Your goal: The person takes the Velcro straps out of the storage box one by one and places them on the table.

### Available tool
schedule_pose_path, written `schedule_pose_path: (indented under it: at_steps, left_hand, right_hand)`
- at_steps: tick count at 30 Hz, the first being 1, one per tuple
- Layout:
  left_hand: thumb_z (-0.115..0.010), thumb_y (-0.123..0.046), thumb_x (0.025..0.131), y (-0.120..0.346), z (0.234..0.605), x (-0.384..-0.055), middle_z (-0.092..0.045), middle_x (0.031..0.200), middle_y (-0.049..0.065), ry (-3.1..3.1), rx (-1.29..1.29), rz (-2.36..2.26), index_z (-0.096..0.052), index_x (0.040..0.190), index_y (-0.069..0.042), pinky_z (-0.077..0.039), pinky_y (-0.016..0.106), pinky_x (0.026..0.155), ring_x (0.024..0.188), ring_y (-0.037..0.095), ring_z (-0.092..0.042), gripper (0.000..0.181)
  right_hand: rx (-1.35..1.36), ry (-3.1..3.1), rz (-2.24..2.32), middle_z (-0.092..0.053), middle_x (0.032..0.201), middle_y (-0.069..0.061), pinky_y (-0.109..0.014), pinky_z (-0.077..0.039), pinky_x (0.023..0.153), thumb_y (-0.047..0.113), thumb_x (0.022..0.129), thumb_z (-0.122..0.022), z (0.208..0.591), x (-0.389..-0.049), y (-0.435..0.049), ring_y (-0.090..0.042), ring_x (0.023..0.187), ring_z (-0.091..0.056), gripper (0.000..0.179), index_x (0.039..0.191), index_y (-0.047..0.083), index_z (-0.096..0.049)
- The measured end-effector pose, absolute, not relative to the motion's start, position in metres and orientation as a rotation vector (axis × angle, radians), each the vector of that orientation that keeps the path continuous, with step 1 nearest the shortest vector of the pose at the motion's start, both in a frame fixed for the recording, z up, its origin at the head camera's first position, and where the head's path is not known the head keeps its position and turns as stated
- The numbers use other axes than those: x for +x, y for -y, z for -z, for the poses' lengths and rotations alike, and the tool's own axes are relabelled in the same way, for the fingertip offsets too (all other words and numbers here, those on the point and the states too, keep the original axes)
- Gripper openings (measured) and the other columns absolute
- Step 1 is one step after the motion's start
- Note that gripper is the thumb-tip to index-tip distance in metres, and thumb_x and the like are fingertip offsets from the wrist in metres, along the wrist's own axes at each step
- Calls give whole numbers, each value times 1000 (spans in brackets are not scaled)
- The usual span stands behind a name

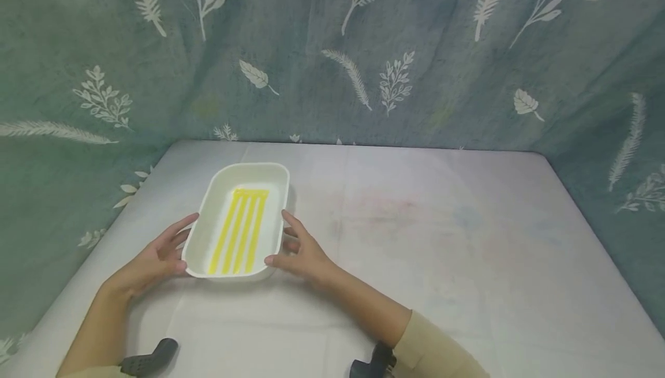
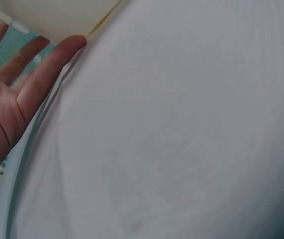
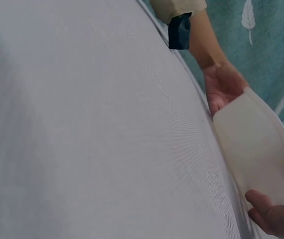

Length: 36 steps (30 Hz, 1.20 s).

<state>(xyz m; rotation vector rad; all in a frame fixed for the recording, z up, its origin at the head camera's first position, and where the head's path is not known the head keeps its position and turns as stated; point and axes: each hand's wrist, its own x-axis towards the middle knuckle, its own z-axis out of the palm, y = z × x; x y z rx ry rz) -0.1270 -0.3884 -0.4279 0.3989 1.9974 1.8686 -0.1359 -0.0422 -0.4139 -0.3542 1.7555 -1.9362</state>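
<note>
Apparently, a yellow-striped white tray [image 1: 238, 223] is being positioned left of the frame's centre, its left and right edges gripped by the left hand [image 1: 160, 255] and right hand [image 1: 306, 255]; an even, level hold is probably called for next. Across the top, the surface [image 1: 441, 262] is bounded by leaf-patterned cloth [image 1: 306, 49], by which reach may be limited

A white, faintly creased cloth [image 1: 441, 309] with pale reddish smudges [image 1: 381, 210] covers the table [image 1: 519, 239].
</note>
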Motion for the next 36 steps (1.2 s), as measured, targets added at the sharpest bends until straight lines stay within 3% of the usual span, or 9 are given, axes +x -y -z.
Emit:
schedule_pose_path:
  at_steps: [11, 16, 23, 31, 33, 36]
  left_hand:
    - [-61, 9, 83, 369, 426, -136, -34, 143, -10, -1956, 421, -1901, -11, 152, -22, -55, 41, 85, 121, 7, -52, 90]
    - [-61, 8, 83, 357, 424, -135, -33, 144, -8, -1973, 420, -1880, -11, 152, -23, -55, 42, 85, 121, 8, -53, 90]
    - [-61, 8, 84, 340, 424, -140, -20, 150, 4, -1928, 449, -1853, -9, 152, -22, -54, 44, 86, 121, 12, -53, 91]
    - [-67, 2, 83, 322, 430, -141, -3, 154, 17, -1982, 403, -1808, -12, 152, -26, -53, 39, 88, 124, 2, -44, 92]
    - [-69, -1, 82, 318, 428, -141, -5, 155, 16, -2005, 393, -1788, -13, 151, -27, -53, 38, 89, 129, 8, -41, 92]
    - [-70, -5, 82, 313, 426, -141, -8, 154, 16, -2050, 385, -1758, -14, 151, -29, -52, 38, 90, 138, 28, -31, 92]
  right_hand:
    - [-274, -1689, 2012, -38, 143, -11, -45, -51, 92, 0, 76, -72, 411, -146, 27, -32, 128, -46, 90, 148, 32, -28]
    - [-315, -1708, 1992, -36, 144, -12, -43, -51, 94, 2, 77, -72, 412, -149, 18, -32, 129, -45, 89, 148, 30, -27]
    - [-372, -1766, 1957, -34, 144, -14, -44, -49, 96, 8, 79, -73, 417, -152, -2, -33, 130, -44, 86, 149, 28, -27]
    - [-368, -1777, 1951, -32, 147, -18, -45, -49, 95, 9, 78, -74, 419, -150, -21, -38, 130, -43, 89, 150, 25, -24]
    - [-358, -1779, 1951, -32, 147, -18, -45, -49, 95, 9, 78, -74, 418, -150, -23, -38, 129, -44, 89, 149, 25, -25]
    - [-342, -1785, 1948, -32, 148, -17, -44, -49, 95, 8, 77, -74, 417, -150, -26, -37, 129, -44, 89, 149, 27, -26]
